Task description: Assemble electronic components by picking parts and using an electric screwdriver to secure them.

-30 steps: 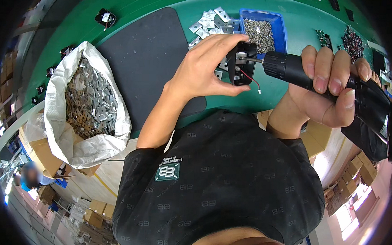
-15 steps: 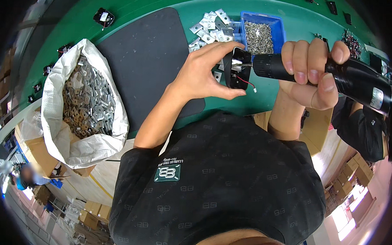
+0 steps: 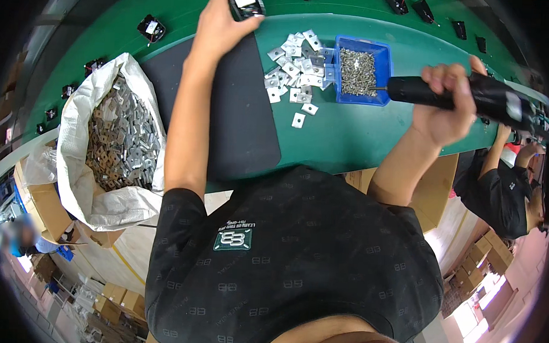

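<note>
Your left hand (image 3: pixel 224 26) is farther up and left now, fingers clamped on the black case (image 3: pixel 246 3) to its right, past the dark mat (image 3: pixel 243 110), while your right hand (image 3: pixel 449 102), well apart, grips the driver (image 3: pixel 415 90) sideways, tip over the screws (image 3: pixel 358 68).

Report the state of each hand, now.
Left hand: closed on a small black housing.
Right hand: closed around a black power screwdriver.
</note>
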Available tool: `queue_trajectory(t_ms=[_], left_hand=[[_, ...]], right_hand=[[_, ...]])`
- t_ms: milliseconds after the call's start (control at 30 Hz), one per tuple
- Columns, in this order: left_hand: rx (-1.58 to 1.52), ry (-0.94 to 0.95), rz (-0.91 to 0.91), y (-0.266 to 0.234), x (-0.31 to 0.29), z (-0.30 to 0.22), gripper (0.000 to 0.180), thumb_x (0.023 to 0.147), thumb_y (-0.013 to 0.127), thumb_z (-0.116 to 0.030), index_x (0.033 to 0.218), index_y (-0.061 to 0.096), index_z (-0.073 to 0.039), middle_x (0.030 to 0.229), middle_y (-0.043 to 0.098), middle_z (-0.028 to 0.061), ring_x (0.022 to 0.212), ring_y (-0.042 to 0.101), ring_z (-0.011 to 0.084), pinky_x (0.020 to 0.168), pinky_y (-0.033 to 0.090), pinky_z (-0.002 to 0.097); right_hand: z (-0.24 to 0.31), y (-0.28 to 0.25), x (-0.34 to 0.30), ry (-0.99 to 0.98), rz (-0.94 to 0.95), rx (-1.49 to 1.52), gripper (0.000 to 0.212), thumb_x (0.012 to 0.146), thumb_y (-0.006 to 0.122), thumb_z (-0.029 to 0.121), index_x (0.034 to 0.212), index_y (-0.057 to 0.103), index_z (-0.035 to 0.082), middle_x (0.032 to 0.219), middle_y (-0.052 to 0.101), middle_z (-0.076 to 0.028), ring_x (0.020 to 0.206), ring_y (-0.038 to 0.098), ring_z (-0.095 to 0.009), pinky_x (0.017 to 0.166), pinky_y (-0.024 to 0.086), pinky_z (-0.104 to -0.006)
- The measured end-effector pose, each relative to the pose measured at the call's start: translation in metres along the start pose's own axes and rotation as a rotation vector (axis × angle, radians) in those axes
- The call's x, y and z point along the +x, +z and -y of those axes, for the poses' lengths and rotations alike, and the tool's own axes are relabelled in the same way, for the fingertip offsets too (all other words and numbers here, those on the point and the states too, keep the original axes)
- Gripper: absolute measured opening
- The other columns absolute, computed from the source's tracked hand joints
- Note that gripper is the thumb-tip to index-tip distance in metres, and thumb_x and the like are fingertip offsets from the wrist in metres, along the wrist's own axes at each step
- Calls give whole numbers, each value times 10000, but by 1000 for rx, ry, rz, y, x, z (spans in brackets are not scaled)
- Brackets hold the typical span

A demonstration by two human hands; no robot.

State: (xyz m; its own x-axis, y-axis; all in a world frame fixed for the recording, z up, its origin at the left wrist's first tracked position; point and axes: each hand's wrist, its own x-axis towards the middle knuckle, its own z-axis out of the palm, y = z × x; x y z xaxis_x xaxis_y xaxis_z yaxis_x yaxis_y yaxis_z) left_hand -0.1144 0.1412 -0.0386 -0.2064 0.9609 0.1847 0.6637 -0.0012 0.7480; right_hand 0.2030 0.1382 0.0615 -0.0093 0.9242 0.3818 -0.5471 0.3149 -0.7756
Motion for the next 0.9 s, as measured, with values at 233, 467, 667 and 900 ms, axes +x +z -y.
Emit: queue_trajectory(t_ms=[233, 467, 667, 900], left_hand=[[375, 157, -136, -7, 8, 49, 742, 642, 785, -380, 1217, 494, -14, 1216, 542, 181, 1166, 482, 340, 947, 392, 440], [246, 423, -233, 15, -12, -8, 426, 731, 698, -243, 1099, 592, -57, 1135, 580, 143, 1057, 522, 327, 916, 404, 409], [268, 345, -226, 48, 13, -15, 595, 701, 728, -316, 1201, 551, -47, 1088, 580, 167, 1025, 531, 333, 877, 441, 408], [254, 364, -187, 57, 50, -44, 879, 678, 691, -519, 1252, 436, 95, 1136, 578, 214, 1083, 527, 319, 995, 300, 432]], right_hand=[[-47, -10, 8, 55, -153, -79, 379, 740, 616, -55, 1101, 500, -57, 707, 584, -99, 580, 544, -176, 576, 458, -306], [-72, -20, 22, 34, -163, -212, 374, 753, 607, -56, 1111, 496, -55, 722, 570, -94, 607, 525, -183, 592, 455, -334], [-71, -22, 21, 9, -147, -237, 384, 734, 636, -47, 1095, 508, -64, 693, 600, -94, 591, 568, -170, 589, 463, -291], [-42, -24, 15, -52, -192, -292, 360, 755, 596, -64, 1103, 505, -61, 730, 567, -90, 608, 519, -180, 590, 450, -337]])
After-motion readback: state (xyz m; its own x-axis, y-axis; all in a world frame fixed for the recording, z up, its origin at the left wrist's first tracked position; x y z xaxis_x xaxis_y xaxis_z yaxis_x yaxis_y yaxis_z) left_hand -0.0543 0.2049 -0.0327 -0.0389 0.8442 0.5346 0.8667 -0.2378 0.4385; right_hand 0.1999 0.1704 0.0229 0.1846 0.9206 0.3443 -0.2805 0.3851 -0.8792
